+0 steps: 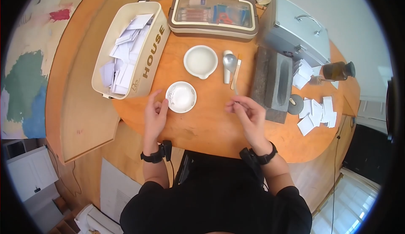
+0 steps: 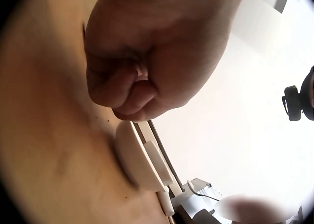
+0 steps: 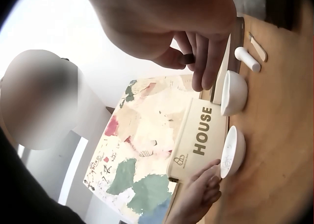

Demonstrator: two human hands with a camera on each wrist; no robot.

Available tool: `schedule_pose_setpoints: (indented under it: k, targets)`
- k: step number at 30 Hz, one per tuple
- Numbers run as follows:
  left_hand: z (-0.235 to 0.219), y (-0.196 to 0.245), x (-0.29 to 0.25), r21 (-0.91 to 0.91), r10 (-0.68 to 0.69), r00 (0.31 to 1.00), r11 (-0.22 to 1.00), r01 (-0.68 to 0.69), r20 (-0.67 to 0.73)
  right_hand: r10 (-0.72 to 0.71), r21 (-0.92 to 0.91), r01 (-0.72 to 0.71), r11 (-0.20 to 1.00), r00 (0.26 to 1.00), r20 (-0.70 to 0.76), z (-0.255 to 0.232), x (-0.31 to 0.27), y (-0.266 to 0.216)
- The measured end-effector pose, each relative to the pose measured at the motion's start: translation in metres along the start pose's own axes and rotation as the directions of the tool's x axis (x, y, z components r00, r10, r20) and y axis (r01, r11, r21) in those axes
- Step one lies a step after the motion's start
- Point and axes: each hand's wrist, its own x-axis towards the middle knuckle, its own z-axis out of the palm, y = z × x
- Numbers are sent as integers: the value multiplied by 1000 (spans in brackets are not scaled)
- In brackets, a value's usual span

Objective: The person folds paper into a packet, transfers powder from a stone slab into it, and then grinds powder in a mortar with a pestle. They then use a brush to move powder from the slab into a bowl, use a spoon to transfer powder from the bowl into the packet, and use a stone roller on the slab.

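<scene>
The left hand is beside a small white patterned bowl, its thumb at the rim; whether it bears on the bowl I cannot tell. In the left wrist view several fingers of this hand look curled. The right hand is raised over the table, pinching a small dark thing between thumb and fingers. A white mortar with a spout stands behind the bowl. Right of it lie a white pestle, a metal spoon across it and a slim light-handled tool.
At the left stands a cream HOUSE bin of folded papers. A lidded case is at the back. On the right are a grey stone block, a silver box, a brown bottle, a round grey piece and white papers.
</scene>
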Motion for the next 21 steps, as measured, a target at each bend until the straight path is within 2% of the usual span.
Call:
schedule_pose_setpoints:
  k: [3,6,9,12,16,21]
  targets:
    - [2,21,5,32,92,995,995,-91,-33,3,-111,-5,994,1000,-19,9,19,19]
    - [10,39,38,48,237,970,970,-240,58,10,-294,-14,956,1000,-16,15,32,29]
    - [28,60,74,243,269,956,925,-291,119,-5,-432,28,901,998,55,11,40,48]
    - [44,68,97,342,186,963,907,-245,197,-20,-470,47,882,998,62,16,41,48]
    - [54,58,114,309,167,948,917,-251,272,-31,-517,95,851,991,131,17,41,46]
    - [53,55,115,324,145,955,918,-228,259,2,-581,132,803,975,224,8,37,48]
